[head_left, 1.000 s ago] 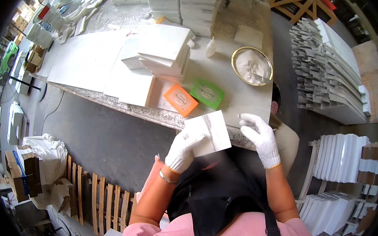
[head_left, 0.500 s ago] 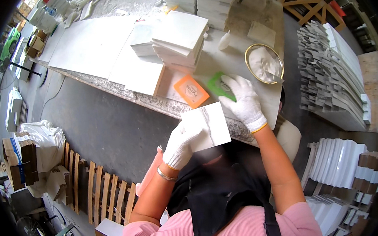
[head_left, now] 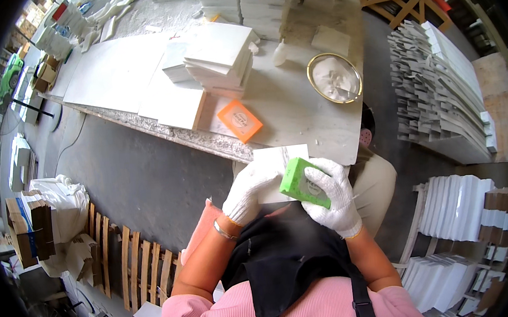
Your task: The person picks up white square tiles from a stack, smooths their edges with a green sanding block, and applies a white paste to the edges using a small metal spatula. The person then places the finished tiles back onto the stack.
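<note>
In a white knit glove, my left hand (head_left: pixel 249 190) grips a square white stone tile (head_left: pixel 275 154) with grey veining by its left side. My right hand (head_left: pixel 333 197), gloved the same way, is closed around a green block-shaped sanding pad (head_left: pixel 302 184). The green pad overlaps the tile's right part; whether it touches the tile I cannot tell. On the table beyond my hands lies an orange pad (head_left: pixel 240 121) of similar shape. A stack of white tiles (head_left: pixel 221 59) stands behind the orange one.
The stone-topped table (head_left: pixel 285 104) has a rough front edge. On it stand a gold-rimmed bowl (head_left: pixel 312 72) of white powder and a white bottle (head_left: pixel 280 53). Stacked slabs (head_left: pixel 436 94) stand on the right, a wooden pallet (head_left: pixel 133 259) at lower left. A person sits behind the table's right corner.
My right hand has lifted the green pad off the table and brought it back over the tile. The tile in my left hand has turned slightly and come closer to my body.
</note>
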